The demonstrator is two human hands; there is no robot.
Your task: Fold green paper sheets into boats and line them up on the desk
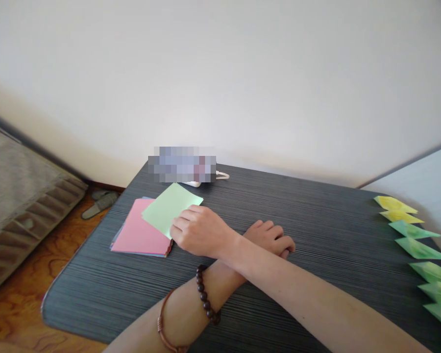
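My forearms cross, the right one lying over the left. My right hand (pixel 202 231) has reached to the left and is closed on the near corner of a light green sheet of paper (pixel 172 205); its thumb is hidden. The green sheet overlaps a stack of coloured paper with a pink sheet (pixel 139 233) on top. My left hand (pixel 270 239), below a beaded bracelet (pixel 202 291) and a copper-coloured bangle (pixel 160 321), rests palm down over the dark table (pixel 338 230). Its fingers are loosely bent and somewhat apart, with nothing visible in them.
Folded paper pieces in yellow (pixel 395 203) and green (pixel 422 247) form a column along the table's right side. A blurred-out object (pixel 183 165) with a white loop (pixel 223 175) stands at the back by the wall. Slippers (pixel 99 203) lie on the floor at left.
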